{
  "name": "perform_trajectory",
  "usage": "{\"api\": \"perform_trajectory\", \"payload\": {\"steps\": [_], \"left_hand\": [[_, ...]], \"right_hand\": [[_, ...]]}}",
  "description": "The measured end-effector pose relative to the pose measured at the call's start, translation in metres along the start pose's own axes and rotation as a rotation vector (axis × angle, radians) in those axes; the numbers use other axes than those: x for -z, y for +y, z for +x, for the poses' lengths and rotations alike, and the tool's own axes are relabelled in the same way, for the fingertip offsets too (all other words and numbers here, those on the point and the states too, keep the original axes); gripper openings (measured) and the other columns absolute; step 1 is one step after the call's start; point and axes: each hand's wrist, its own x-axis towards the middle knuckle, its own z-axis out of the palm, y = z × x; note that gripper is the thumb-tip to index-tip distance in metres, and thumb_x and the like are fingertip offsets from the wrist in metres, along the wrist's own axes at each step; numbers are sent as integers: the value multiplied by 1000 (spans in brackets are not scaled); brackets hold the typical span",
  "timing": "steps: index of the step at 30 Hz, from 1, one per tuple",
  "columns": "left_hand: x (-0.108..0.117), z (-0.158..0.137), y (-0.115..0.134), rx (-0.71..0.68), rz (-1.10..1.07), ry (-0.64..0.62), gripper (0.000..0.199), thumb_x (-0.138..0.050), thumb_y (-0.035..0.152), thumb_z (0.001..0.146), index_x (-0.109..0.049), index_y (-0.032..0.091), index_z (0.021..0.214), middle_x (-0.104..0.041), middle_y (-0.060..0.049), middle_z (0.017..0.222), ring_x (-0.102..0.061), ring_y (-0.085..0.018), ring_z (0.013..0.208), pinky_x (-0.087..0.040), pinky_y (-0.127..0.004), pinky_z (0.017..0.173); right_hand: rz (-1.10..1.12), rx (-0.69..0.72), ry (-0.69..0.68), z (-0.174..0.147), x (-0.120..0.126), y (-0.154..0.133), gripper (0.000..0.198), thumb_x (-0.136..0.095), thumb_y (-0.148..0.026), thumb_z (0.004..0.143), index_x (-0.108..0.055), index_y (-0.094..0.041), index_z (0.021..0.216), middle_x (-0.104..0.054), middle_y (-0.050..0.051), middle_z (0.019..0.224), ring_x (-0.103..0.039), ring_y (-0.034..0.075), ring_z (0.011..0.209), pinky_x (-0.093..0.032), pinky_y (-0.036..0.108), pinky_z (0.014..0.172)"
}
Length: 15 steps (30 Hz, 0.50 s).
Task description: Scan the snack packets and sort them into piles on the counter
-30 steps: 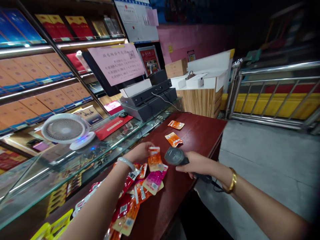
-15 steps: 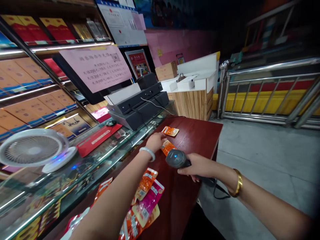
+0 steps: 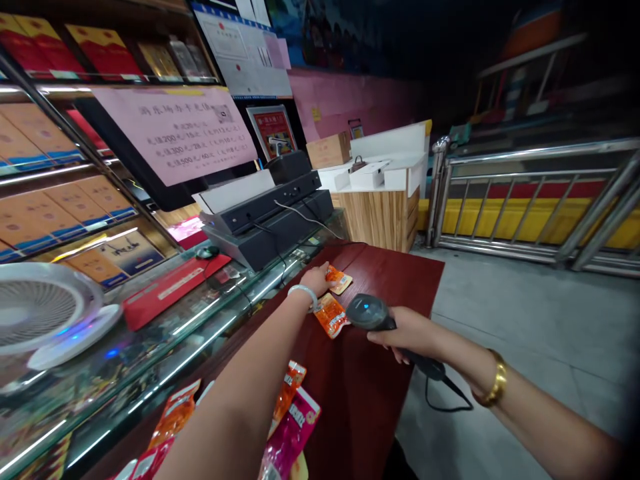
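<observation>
My left hand (image 3: pixel 316 280), with a pale bangle at its wrist, reaches to the far part of the dark red table (image 3: pixel 385 280). Its bent fingers close on the left edge of an orange snack packet (image 3: pixel 342 281). Just nearer lies a second orange packet (image 3: pixel 331 316), flat and apart from my fingers. A black barcode scanner (image 3: pixel 369 312) is gripped in my right hand (image 3: pixel 407 330), its head beside the second packet. Under my left forearm, a magenta packet (image 3: pixel 295 427) and several orange ones are partly hidden.
Along the left runs a glass display counter (image 3: pixel 200 327) bearing a white fan (image 3: pixel 45 307), a red envelope-like sheet (image 3: pixel 173 290) and a dark till machine (image 3: pixel 270 213). A metal railing (image 3: pixel 525 227) stands to the right. The scanner's cable (image 3: pixel 450 407) hangs beside the table.
My left hand has moved from the nearer orange packet to the farther one. The scanner has shifted slightly right, uncovering more of the nearer packet. The camera view has shifted a little.
</observation>
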Motion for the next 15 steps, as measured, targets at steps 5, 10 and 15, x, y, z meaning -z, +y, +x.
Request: {"api": "perform_trajectory", "payload": {"steps": [5, 10, 15], "left_hand": [[10, -26, 7, 6, -238, 171, 51, -80, 24, 66, -66, 16, 115, -69, -15, 119, -64, -28, 111, -46, -34, 97], [27, -52, 11, 72, -444, 281, 19, -61, 27, 87, -66, 15, 101, -73, -9, 95, -68, -18, 78, -52, -29, 73], [49, -100, 14, 144, -761, 382, 27, -66, 34, 84, -63, 16, 103, -73, -8, 95, -67, -16, 75, -55, -27, 67]], "right_hand": [[-7, -29, 82, -11, 1, 1, 33, -72, -46, 76, -52, -20, 80, -55, -7, 50, -55, 10, 36, -41, 18, 34], [8, 29, 171, -33, -1, -2, 34, -71, -47, 78, -50, -20, 78, -55, -7, 50, -55, 11, 38, -43, 20, 36], [49, 83, 175, -53, -16, -18, 34, -71, -47, 79, -52, -20, 84, -56, -6, 51, -56, 12, 40, -44, 21, 39]]}}
